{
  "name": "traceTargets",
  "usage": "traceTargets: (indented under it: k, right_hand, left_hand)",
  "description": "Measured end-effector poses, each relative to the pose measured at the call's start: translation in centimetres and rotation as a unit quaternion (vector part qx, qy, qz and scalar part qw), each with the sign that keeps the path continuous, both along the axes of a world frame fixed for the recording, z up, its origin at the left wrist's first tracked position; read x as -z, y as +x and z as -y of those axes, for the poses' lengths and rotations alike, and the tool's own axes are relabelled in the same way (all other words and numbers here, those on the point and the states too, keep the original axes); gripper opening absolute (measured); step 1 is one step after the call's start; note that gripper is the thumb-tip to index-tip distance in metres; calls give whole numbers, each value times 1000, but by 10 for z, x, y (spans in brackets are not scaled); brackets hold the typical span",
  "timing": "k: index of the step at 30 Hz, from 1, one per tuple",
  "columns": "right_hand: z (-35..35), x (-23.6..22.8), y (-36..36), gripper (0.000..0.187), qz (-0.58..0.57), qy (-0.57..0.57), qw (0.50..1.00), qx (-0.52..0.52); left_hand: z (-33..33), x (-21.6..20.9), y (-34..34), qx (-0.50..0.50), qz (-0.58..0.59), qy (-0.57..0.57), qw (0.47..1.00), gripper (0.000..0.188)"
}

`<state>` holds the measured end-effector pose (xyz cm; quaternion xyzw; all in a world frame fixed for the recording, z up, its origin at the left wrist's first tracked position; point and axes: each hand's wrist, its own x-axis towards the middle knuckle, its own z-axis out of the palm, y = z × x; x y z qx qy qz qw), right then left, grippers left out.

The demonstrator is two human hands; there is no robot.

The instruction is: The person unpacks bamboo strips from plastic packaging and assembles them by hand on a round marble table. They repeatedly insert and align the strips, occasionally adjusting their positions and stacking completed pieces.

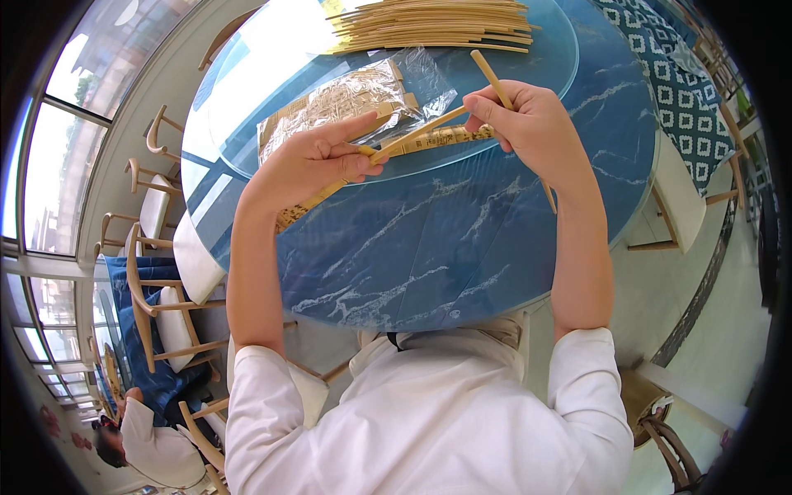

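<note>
Over the near edge of a glass turntable, my left hand (318, 157) is closed, with thumb and fingers pinching the lower end of a pale wooden chopstick (425, 125). Its other end reaches the fingertips of my right hand (524, 120). My right hand is also closed round a second chopstick (488, 73), which slants up past the knuckles and comes out below the palm. A yellow printed paper strip (441, 140) shows between and behind the hands. More patterned yellow paper (309, 206) sticks out below my left hand; whether it is held I cannot tell.
A clear plastic pack (330, 107) of tan paper pieces lies beyond my left hand. A pile of chopsticks (437, 25) lies farther back on the turntable (569, 49). The blue marbled table (396, 272) is ringed by chairs (169, 305). Another person (157, 441) sits at lower left.
</note>
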<state>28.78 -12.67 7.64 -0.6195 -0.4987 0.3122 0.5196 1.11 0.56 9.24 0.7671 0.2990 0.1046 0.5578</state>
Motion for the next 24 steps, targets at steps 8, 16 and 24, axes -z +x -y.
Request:
traceTargets:
  k: [8, 16, 24]
  right_hand:
    - [-4, 13, -31, 31, 36, -28, 996, -80]
    - [-1, 15, -33, 33, 60, -36, 993, -96]
    - [1, 11, -31, 26, 57, -100, 975, -189]
  left_hand:
    - [9, 10, 33, 12, 21, -3, 1000, 58]
    - [15, 16, 52, 7, 35, 7, 999, 60]
    - [14, 20, 54, -12, 10, 30, 999, 64]
